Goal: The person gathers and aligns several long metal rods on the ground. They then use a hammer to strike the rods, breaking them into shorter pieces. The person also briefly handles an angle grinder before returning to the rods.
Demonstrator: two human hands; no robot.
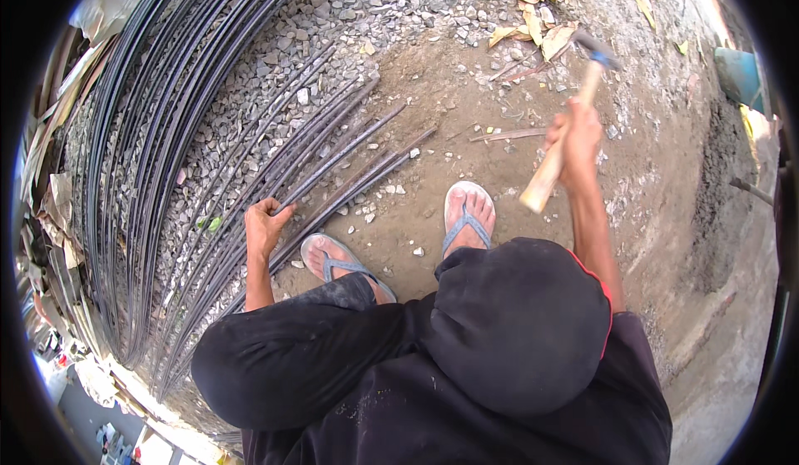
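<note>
My right hand [578, 144] is wrapped around the pale wooden handle of a hammer [545, 180]. The hammer is raised on the right with its dark metal head pointing up and away from me, slightly blurred. On the left, my left hand [265, 223] closes over a steel rod [348, 151] among several others. The rods lie side by side, and their free ends point toward the far right. My two feet in sandals [468, 215] stand between the rods and the hammer.
A large bundle of long, bent steel rods [150, 115] runs along the left over grey gravel [349, 15]. Dry leaves [533, 24] and a thin wood strip [512, 134] lie on the dirt ahead. A blue container [739, 78] stands at the far right edge.
</note>
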